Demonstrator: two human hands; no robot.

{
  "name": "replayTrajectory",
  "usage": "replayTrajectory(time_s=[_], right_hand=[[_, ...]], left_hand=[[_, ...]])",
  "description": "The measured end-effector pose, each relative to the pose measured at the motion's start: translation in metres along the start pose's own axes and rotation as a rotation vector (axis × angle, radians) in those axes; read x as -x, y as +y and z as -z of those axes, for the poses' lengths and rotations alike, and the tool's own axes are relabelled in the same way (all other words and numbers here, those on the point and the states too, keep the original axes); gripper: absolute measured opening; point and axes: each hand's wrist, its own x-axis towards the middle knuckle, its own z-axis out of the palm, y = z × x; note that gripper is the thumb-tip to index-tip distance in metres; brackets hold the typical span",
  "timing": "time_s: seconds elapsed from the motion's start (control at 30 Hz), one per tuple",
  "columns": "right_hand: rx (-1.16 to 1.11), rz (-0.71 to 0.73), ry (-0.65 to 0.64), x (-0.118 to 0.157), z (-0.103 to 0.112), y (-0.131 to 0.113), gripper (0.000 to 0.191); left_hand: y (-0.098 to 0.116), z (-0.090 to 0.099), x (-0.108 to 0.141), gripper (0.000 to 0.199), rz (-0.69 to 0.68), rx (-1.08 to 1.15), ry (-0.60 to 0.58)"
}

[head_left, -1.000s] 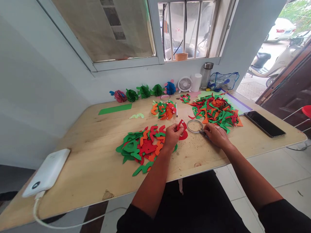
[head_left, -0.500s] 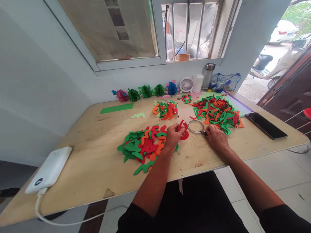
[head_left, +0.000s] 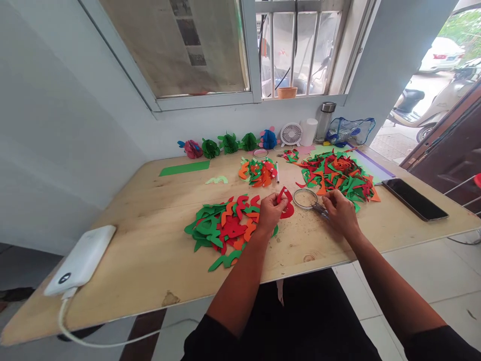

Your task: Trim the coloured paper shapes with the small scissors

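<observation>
My left hand (head_left: 271,210) pinches a curved red paper cutout (head_left: 288,206) with a small white square near its top. It is just right of a pile of green, red and orange paper cutouts (head_left: 221,225). A thin, pale ring-shaped roll (head_left: 305,199), which looks like tape, lies between my hands. A small dark tool with a metallic look (head_left: 320,210) rests against the ring's right side; its kind is unclear. Right beside it, my right hand (head_left: 340,208) is closed with thumb and fingertips together. Whatever is between those fingertips is too small to make out.
Paper scraps (head_left: 338,173) are heaped behind my right hand, near a phone (head_left: 415,199). A smaller cutout pile (head_left: 259,172) and a pen (head_left: 277,173) lie farther back. Paper ornaments (head_left: 229,143), a fan (head_left: 291,134) and a bottle (head_left: 325,123) line the wall. A power bank (head_left: 80,258) sits left.
My right hand has come off the dark tool, leaving it beside the ring, and its fingertips have drawn together. My left hand keeps the red cutout nearly still. The view has shifted slightly.
</observation>
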Motion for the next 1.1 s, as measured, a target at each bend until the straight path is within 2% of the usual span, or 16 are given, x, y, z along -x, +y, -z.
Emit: replayTrajectory(time_s=[0.1,0.17,0.33,0.67,1.1], right_hand=[[-0.327,-0.011,-0.123,-0.001,-0.01,-0.018,0.023],[-0.468,-0.031,-0.236,-0.002,-0.02,-0.031,0.027],[-0.568,-0.017,-0.354,-0.006,-0.04,-0.054,0.031],[-0.613,-0.021,-0.327,-0.013,-0.061,-0.042,0.029],[-0.614,-0.041,-0.305,-0.011,-0.057,-0.043,0.026]], left_hand=[[-0.006,0.0,-0.004,0.014,-0.01,0.027,0.006],[-0.01,0.001,-0.007,0.016,-0.025,0.041,0.02],[-0.013,0.003,-0.01,0.019,-0.059,0.042,0.005],[-0.02,0.004,-0.016,0.031,-0.07,0.032,0.01],[-0.009,0.001,-0.008,0.027,-0.047,0.016,0.0]])
